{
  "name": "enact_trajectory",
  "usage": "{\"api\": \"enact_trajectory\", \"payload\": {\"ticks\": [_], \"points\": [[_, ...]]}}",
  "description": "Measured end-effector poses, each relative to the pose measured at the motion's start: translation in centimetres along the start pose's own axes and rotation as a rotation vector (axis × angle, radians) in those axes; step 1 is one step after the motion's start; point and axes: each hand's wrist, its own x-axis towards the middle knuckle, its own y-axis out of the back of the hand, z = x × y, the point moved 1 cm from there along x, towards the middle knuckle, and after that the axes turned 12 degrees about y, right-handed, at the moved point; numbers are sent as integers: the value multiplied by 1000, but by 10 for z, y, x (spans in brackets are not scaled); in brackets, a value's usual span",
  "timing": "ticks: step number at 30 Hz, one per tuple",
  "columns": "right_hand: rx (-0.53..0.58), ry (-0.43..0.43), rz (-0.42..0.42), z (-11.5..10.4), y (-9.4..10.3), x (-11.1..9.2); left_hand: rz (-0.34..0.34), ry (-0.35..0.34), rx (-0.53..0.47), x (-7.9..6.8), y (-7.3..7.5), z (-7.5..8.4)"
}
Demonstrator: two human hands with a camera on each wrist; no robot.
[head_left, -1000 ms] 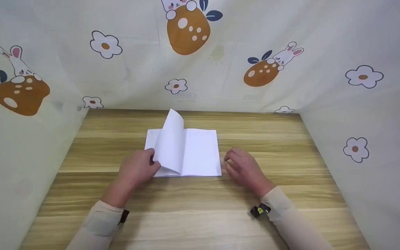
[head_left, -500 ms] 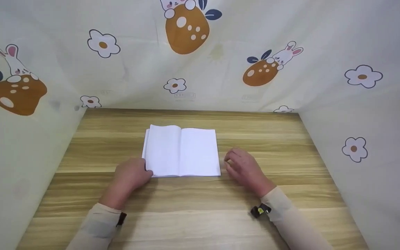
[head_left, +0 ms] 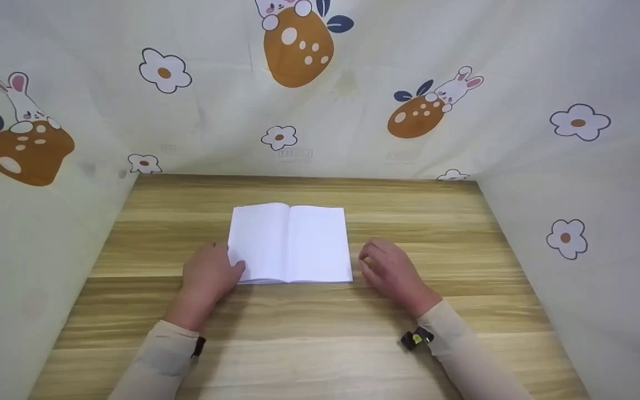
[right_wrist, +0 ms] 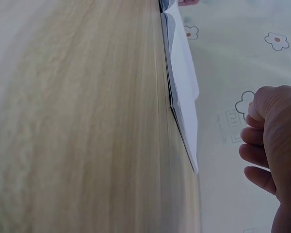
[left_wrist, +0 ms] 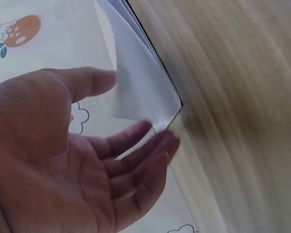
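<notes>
A notebook [head_left: 319, 244] with blank white pages lies open and flat on the wooden table. My left hand [head_left: 209, 272] is at its near left corner, thumb over the page edge in the head view. Thumb and fingers of that left hand [left_wrist: 72, 155] stand apart in the left wrist view, close to the notebook's corner [left_wrist: 145, 87], with no page pinched between them. Just off the notebook's right edge, my right hand [head_left: 389, 269] rests with loosely curled fingers. Nothing shows in that right hand [right_wrist: 281, 141] in the right wrist view.
The wood-grain table [head_left: 320, 344] extends around the notebook. Pale cloth walls [head_left: 214, 122] with printed rabbits and flowers enclose its back and both sides. A small dark device [head_left: 417, 337] is strapped at the right wrist.
A raised page has come over to the left and now lies flat. My left hand moved left with it, and its thumb and fingers have parted. The right hand stays put.
</notes>
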Motion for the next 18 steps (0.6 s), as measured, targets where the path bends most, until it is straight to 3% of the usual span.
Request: {"api": "enact_trajectory", "payload": {"ticks": [3, 10, 18], "points": [[3, -2, -1, -1, 1, 0, 32, -60, -27, 4, -4, 7], [-12, -13, -17, -2, 0, 1, 49, -352, -33, 10, -19, 34], [-2, -35, -27, -3, -3, 1, 46, -432, -3, 17, -27, 48]]}}
